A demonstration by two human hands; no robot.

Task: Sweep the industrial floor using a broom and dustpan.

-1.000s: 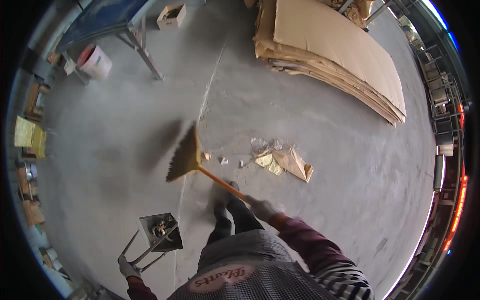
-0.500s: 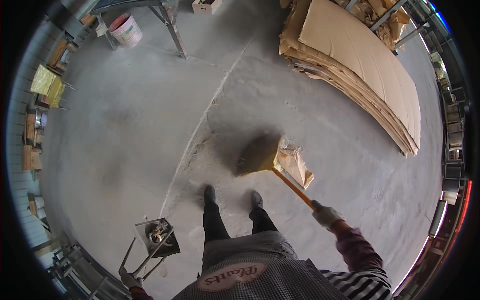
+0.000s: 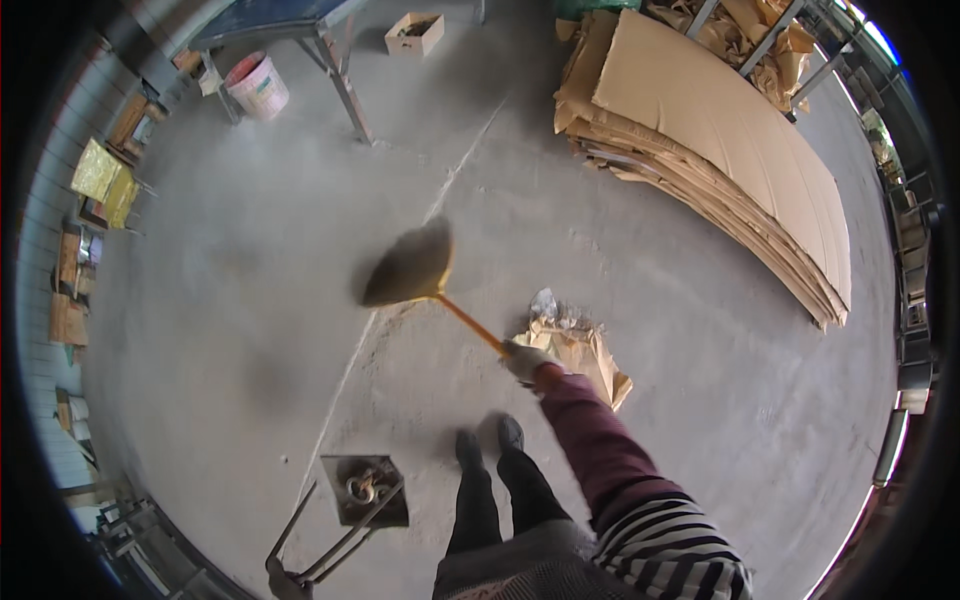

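Observation:
My right hand (image 3: pixel 530 362), in a pale glove, is wrapped round the orange-yellow handle of a broom (image 3: pixel 412 268). The broom's dark, fan-shaped bristles are slightly blurred and lie over the pale line on the floor, ahead of my feet. At the lower left, my left hand (image 3: pixel 288 584) grips the metal frame handle of a dustpan (image 3: pixel 372 490); the frame's lower edge partly cuts this hand off. Inside the dustpan's square metal tray is some debris, with a ring-shaped roll among it. Crumpled brown paper (image 3: pixel 590 362) with grey scraps lies beyond my right wrist.
A stack of large cardboard sheets (image 3: pixel 720 150) lies at the far right. At the far left stand a blue-topped table (image 3: pixel 270 15) and a pinkish bucket (image 3: pixel 257 88), with a small box (image 3: pixel 414 36) behind. My shoes (image 3: pixel 510 432) are near the dustpan.
The broom has swung left and away from the brown paper, over to the floor line, with my right arm stretched after it. The dustpan and my feet appear further right in view.

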